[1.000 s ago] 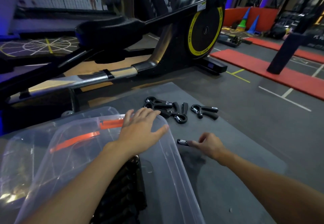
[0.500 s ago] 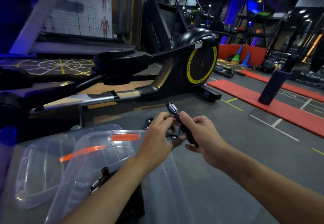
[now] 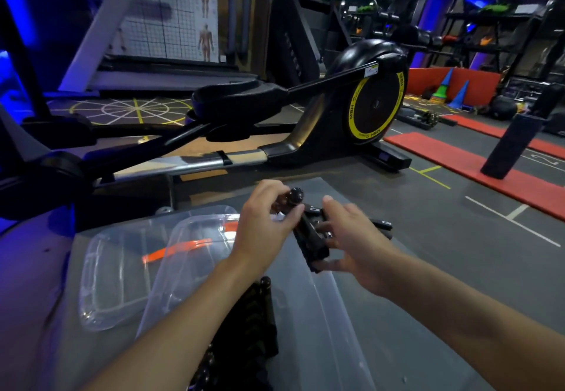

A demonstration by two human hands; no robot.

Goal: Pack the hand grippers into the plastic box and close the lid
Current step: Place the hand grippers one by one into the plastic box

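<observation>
Here the left hand (image 3: 263, 222) pinches the knob end of a hand gripper (image 3: 308, 237) above the plastic box (image 3: 321, 314), right hand (image 3: 354, 237) cradling its handles with fingers loosely curled; best lower it flat beside those already packed; lid (image 3: 101, 268) waits leftward.

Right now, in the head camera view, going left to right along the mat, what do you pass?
Clear lid → orange latch → left hand → held hand gripper → right hand → red floor mat.
</observation>
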